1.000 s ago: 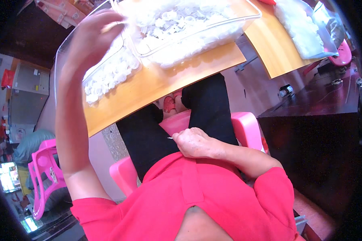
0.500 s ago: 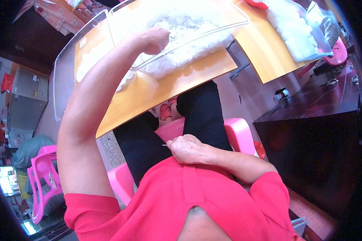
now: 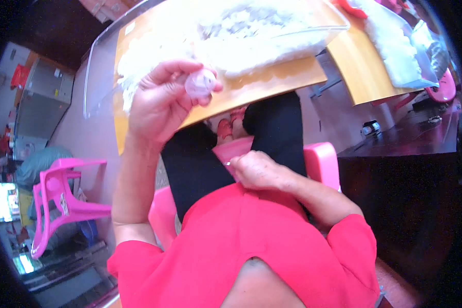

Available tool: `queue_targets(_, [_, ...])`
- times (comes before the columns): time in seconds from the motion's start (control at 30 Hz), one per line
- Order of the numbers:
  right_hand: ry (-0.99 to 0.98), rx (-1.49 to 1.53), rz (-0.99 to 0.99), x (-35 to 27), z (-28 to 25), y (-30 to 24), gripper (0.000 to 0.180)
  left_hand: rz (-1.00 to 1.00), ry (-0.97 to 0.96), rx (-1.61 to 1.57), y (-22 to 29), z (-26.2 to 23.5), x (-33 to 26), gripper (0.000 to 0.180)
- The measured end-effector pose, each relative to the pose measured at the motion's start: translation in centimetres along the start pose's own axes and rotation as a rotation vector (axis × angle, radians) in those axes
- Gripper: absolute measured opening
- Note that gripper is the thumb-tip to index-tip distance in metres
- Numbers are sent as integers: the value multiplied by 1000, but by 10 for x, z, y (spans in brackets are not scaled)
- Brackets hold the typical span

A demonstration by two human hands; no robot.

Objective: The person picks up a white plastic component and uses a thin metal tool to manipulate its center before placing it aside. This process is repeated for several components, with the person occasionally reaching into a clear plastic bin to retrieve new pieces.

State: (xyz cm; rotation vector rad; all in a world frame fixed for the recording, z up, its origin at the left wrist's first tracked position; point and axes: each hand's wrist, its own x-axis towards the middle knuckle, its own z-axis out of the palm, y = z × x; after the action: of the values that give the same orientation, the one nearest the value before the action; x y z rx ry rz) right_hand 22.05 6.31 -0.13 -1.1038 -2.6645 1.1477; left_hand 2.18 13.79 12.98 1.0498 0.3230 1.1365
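Note:
My left hand [image 3: 156,105] is raised in front of the table edge, its fingers pinching a small pale pinkish-white round piece [image 3: 200,83]. Just beyond it a clear plastic tray [image 3: 100,66] heaped with several similar white pieces [image 3: 251,31] sits on the orange table [image 3: 272,84]. My right hand [image 3: 259,169] rests closed in my lap above my black trousers. A small thin metal tip [image 3: 228,164] pokes out of its fist to the left. I sit on a pink plastic chair [image 3: 321,161].
A second clear tray of white pieces [image 3: 395,46] lies on another orange tabletop at the upper right. Another pink plastic chair [image 3: 61,197] stands to my left. A dark wooden surface [image 3: 410,138] is on my right, and a grey cabinet [image 3: 38,102] stands at far left.
My left hand has come back from the tray toward me and now holds a round pale piece. My right hand has stayed in my lap.

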Motion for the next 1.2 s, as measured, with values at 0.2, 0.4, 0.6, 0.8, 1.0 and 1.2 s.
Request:
queue_targets(0.2, [205,294,-72,0,-9,-13,16,-109,293,-316,-38,-11,-109,29])
queue_targets(0.4, [183,416,-4,-7,-22,-65,26,2,357,-344,-54,-15,-173,32])
queue_targets(0.6, [346,542,-233,-11,-3,-109,31,23,413,-370,-63,-5,-199,35])
queue_targets(0.8, [476,410,-306,-6,8,-115,30,54,447,-189,-64,0,-204,46])
queue_targets(1.0, [449,253,-266,-15,7,-114,27,100,411,-70,-69,-4,-208,50])
queue_targets(1.2, [439,205,-240,-13,13,-109,24,235,433,455,-77,7,-202,44])
